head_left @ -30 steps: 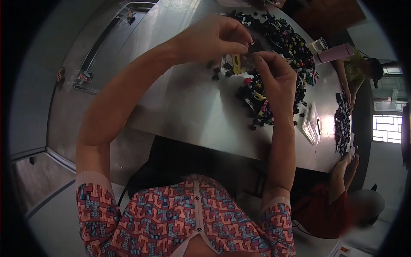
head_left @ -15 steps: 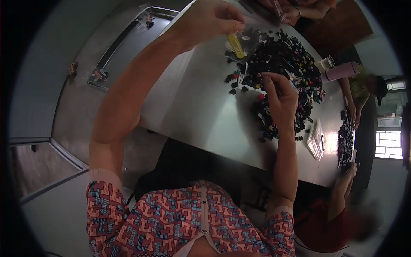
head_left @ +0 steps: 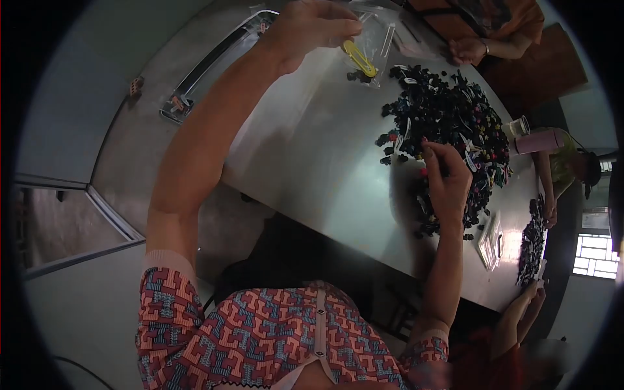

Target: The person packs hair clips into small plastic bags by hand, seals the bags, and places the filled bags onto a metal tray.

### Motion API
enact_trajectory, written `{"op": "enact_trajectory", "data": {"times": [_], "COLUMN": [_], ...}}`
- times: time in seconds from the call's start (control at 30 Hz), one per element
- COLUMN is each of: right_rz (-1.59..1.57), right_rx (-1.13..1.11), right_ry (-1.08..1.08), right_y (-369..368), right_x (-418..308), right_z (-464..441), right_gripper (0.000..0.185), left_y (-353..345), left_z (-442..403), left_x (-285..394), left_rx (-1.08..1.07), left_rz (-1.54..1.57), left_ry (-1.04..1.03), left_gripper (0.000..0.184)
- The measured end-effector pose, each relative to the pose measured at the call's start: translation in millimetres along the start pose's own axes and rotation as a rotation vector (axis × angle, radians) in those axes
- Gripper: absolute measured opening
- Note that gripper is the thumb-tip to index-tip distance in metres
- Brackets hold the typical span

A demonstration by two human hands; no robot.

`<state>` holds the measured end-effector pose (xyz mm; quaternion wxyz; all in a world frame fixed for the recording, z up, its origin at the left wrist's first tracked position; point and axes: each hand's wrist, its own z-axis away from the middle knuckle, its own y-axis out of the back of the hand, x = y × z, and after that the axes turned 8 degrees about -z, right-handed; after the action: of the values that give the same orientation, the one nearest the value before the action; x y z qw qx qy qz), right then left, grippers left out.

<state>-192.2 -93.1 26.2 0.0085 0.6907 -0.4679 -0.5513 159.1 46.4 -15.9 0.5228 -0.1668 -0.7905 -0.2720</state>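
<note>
Moved apart: left hand (head_left: 317,27) pinching clear bag (head_left: 379,40), yellow clip (head_left: 361,60) | right hand (head_left: 450,179) half-curled, hold unclear

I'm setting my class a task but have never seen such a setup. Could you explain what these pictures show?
No machine here: a person works bare-handed, seen by a camera on their head that looks forward and down. On the shiny table lies a big pile of small dark and coloured pieces, with clear packets to the right. The left hand holds up clear plastic with a yellow clip; whether the clip sits inside is unclear. The right hand is over the pile; anything held there is too small to tell.
</note>
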Motion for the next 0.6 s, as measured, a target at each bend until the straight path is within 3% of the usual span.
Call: {"op": "enact_trajectory", "data": {"times": [0.23,0.4,0.6], "right_rz": [0.080,0.097,0.144], "right_rx": [-0.038,-0.081,-0.089], "right_ry": [0.061,0.007,0.034], "right_y": [1.1,1.3,0.7], "right_x": [6.3,10.7,7.4], "right_z": [1.8,4.1,2.2], "right_gripper": [0.012,0.012,0.012], "left_y": [91.8,152.7,195.2], "left_z": [-5.0,36.1,73.5], "left_x": [-46.5,-65.4,-174.7], "left_rx": [0.261,0.397,0.562], "left_rz": [-0.113,-0.185,-0.339], "left_ry": [0.163,0.242,0.378], "left_gripper": [0.019,0.019,0.015]}}
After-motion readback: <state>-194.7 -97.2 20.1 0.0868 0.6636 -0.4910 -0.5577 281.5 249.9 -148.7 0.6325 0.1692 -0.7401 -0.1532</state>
